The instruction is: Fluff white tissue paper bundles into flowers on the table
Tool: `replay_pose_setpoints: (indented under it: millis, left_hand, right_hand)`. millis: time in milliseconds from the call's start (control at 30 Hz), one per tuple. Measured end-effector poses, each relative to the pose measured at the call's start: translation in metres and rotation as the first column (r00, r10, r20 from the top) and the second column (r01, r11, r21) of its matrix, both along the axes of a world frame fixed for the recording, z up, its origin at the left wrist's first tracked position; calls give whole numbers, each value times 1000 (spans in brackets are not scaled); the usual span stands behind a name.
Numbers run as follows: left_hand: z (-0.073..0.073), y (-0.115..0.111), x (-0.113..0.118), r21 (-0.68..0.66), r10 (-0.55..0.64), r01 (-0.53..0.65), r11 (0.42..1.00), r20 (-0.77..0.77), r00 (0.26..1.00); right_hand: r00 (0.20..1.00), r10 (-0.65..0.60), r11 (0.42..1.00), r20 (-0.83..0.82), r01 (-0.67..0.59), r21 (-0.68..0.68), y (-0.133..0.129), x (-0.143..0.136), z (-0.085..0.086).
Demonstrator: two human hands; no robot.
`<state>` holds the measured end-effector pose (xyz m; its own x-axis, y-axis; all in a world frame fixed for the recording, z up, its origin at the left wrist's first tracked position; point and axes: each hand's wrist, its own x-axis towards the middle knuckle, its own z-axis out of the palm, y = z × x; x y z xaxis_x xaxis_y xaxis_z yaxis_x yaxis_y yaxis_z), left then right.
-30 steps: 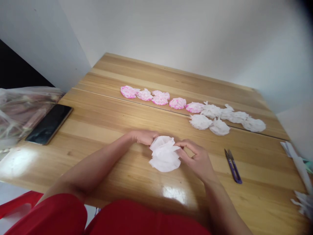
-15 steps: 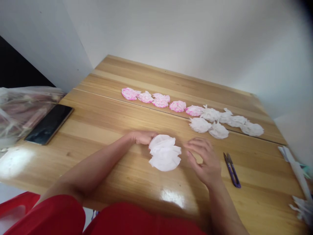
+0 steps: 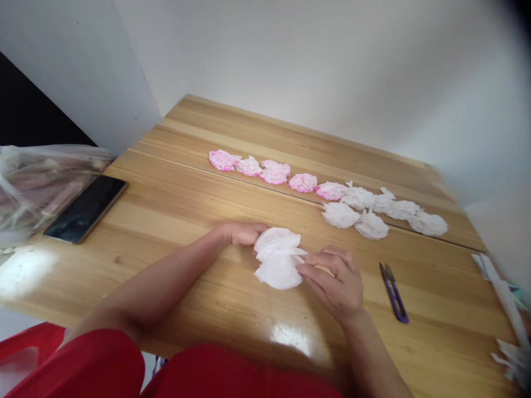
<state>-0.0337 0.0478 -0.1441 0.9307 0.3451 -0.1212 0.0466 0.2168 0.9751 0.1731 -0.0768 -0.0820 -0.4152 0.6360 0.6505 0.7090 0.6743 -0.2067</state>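
Observation:
A white layered tissue paper flower [image 3: 279, 268] is held above the wooden table [image 3: 174, 298]. My left hand [image 3: 245, 234] grips it from the left, with its fingertips hidden behind the paper. At the flower's right edge, my right hand [image 3: 336, 276] pinches a paper layer between thumb and fingers. Beyond my hands lies a row of paper flowers, pink-edged ones [image 3: 302, 182] on the left and white ones [image 3: 359, 197] on the right. Two more white flowers [image 3: 339, 215] sit just in front of that row.
Small purple-handled snips [image 3: 394, 293] lie right of my right hand. A black phone [image 3: 86, 209] and a clear plastic bag [image 3: 37, 188] are at the left. White paper strips [image 3: 504, 296] lie along the right edge, and a wall stands behind the table.
My right hand has moved left onto the flower's edge and closed on a paper layer. My left hand keeps its hold on the flower.

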Motion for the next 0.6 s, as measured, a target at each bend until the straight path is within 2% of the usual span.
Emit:
replay_pose_setpoints:
  millis: [167,433,600]
  left_hand:
    - [-2,0,0,-18,-8,7,1000,-34,999]
    - [0,0,-1,-11,-11,11,1000,-22,1000]
    - [-2,0,-1,-24,-3,3,1000,-14,1000]
  right_hand:
    - [997,34,999,65,-32,-38,1,2,0]
    - [997,52,984,56,-42,-171,4,1,-11]
    - [997,28,986,77,-14,-165,2,2,-7]
